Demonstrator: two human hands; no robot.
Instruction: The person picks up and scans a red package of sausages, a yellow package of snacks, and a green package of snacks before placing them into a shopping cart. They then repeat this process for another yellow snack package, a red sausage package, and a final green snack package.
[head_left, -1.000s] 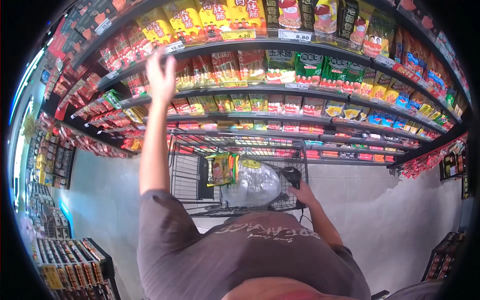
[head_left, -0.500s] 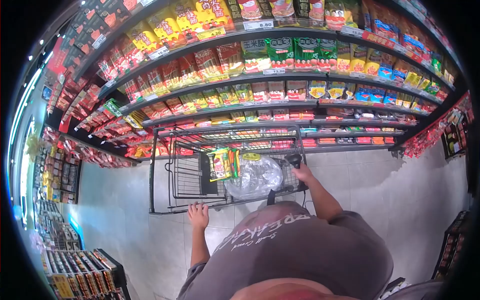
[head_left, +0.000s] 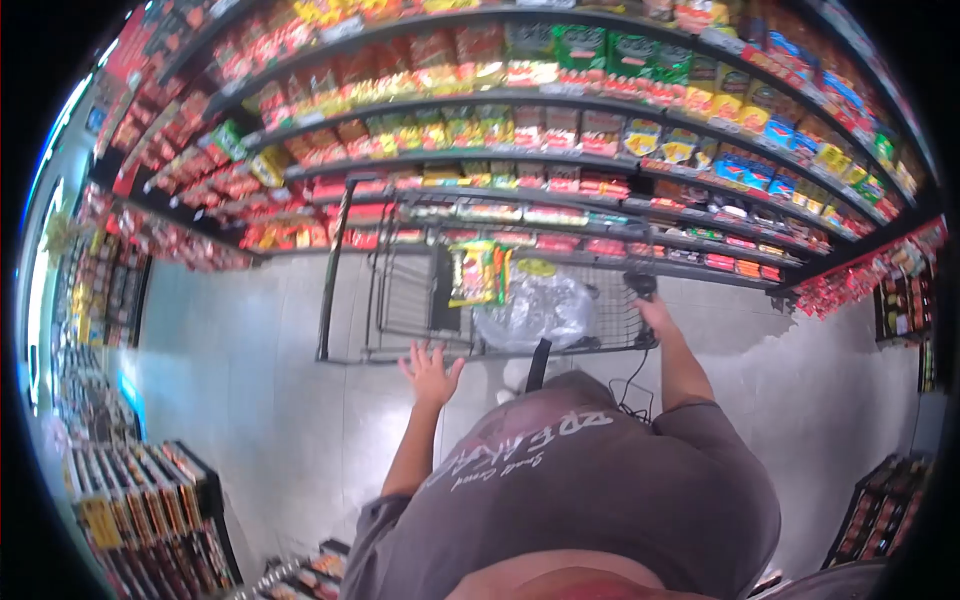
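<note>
A dark wire shopping cart (head_left: pixel 400 352) stands sideways in front of me. My left hand (head_left: pixel 430 376) is beside its near rim with the fingers spread, holding nothing. At the cart's right end my right hand (head_left: pixel 654 314) is closed around the black cart handle (head_left: pixel 640 285); part of the grip is hidden by the fingers. Inside the cart lie yellow, green and orange snack packets (head_left: pixel 475 274) and a clear plastic bag (head_left: pixel 540 312) whose contents I cannot make out.
Curved-looking shelves (head_left: pixel 560 95) of packaged food run behind the cart. Hanging red packets (head_left: pixel 870 265) are at the right, and display racks (head_left: pixel 145 500) stand at the lower left. A black cable (head_left: pixel 632 385) dangles near my right arm. Grey tiles (head_left: pixel 270 400) cover the floor.
In view, the cart, its contents and both hands have shifted up and to the right. The fingers of my left hand have come off the cart's rim and spread. The right hand keeps its grip.
</note>
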